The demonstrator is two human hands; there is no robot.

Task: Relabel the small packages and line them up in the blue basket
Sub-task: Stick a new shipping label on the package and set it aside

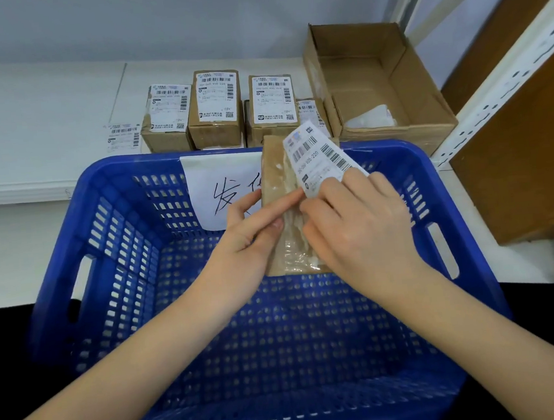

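Note:
Over the blue basket (pixel 112 257) I hold a small brown taped package (pixel 279 189). My left hand (pixel 251 235) grips its left side, thumb and forefinger laid along its top face. My right hand (pixel 357 223) pinches a white shipping label (pixel 318 159) that is peeled up and curls away from the package, its lower end still by the box top. Several labelled brown packages (pixel 213 108) stand in a row on the white table behind the basket. The basket floor is bare apart from my arms.
An open cardboard box (pixel 374 77) with crumpled white paper inside stands at the back right. A loose label (pixel 122 138) lies flat on the table at the left. A white handwritten sheet (pixel 213 188) hangs on the basket's far wall. A white metal shelf post (pixel 493 90) rises at right.

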